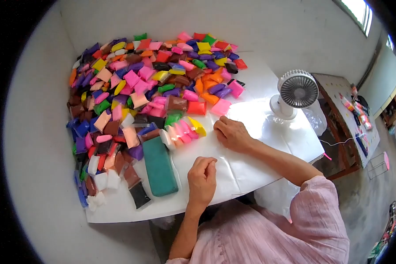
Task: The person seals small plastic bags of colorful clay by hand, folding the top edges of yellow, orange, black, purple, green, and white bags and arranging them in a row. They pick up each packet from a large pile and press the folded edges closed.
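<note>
A: Bright picture, and the window [358,12] at top right is blown out almost white!
B: Glare, too, glossy on the table [251,111], just left of the fan [298,90]!
A: Straight edges bow under this wide lens, black filling the corners.
B: Centre looks fairly crisp; the far right is softer.

Looks glossy and plastic on packets [138,86] beyond the left hand [202,177], matt on the block [161,167] beside it, shiny, creased on the tabletop [251,172] near the right hand [233,134].
</note>
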The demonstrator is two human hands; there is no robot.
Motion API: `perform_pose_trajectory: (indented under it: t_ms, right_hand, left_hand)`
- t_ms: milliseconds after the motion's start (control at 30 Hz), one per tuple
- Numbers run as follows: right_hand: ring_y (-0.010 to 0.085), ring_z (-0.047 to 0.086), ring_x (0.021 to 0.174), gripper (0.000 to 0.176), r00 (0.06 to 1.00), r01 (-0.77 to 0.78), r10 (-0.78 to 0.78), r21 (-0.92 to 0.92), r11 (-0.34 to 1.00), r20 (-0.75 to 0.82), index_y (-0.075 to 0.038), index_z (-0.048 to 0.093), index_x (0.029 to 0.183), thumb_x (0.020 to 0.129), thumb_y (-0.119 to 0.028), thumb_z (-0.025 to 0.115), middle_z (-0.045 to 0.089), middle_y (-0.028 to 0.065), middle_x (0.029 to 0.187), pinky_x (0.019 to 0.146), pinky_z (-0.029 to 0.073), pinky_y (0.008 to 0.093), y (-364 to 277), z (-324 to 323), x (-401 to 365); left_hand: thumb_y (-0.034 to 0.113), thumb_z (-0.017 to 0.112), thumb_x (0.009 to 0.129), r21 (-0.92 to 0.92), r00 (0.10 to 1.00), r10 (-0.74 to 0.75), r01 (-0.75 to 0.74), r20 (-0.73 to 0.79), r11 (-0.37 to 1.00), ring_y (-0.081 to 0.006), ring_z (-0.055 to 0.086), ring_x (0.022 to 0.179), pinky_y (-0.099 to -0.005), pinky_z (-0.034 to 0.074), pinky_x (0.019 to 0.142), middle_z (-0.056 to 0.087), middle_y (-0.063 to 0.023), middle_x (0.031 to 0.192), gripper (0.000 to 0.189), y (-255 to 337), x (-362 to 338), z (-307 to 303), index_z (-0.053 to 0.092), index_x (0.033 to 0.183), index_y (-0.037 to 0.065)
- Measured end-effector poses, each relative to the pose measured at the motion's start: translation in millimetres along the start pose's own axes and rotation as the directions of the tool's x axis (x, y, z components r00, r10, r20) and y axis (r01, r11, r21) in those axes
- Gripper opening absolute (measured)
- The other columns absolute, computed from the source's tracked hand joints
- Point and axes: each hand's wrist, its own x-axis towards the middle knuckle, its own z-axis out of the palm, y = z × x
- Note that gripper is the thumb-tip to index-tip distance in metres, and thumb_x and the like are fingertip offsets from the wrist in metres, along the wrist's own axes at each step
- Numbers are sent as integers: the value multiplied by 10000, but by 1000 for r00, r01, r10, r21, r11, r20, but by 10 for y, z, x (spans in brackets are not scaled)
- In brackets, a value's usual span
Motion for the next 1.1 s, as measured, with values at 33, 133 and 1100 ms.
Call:
perform_pose_trajectory:
  t_ms: [33,133,1100]
  right_hand:
    - [336,594,744,90,1000,-3,3,2,1000,-1,-32,554,886,809,-76,570,557,142,878,640,496,429,-18,9,-7]
    - [350,587,742,111,999,-31,35,-99,995,35,-45,550,919,824,-96,575,566,145,891,652,486,433,31,89,10]
    - [314,625,731,161,700,-663,694,514,544,168,-35,660,868,824,-173,591,656,143,797,664,494,407,-1238,-364,-3679]
  left_hand:
    - [0,549,881,3,1000,19,-19,-8,1000,-204,541,623,-307,440,590,579,-125,791,90,-12,-12,3,624,915,-36]
    - [-4,551,878,10,999,39,-39,-19,999,-207,544,626,-311,441,593,577,-129,781,87,-54,-18,16,625,908,-39]
    - [185,555,960,-22,979,-199,200,38,980,-6,385,628,-166,327,557,618,68,881,191,-433,-3,-81,686,1004,52]
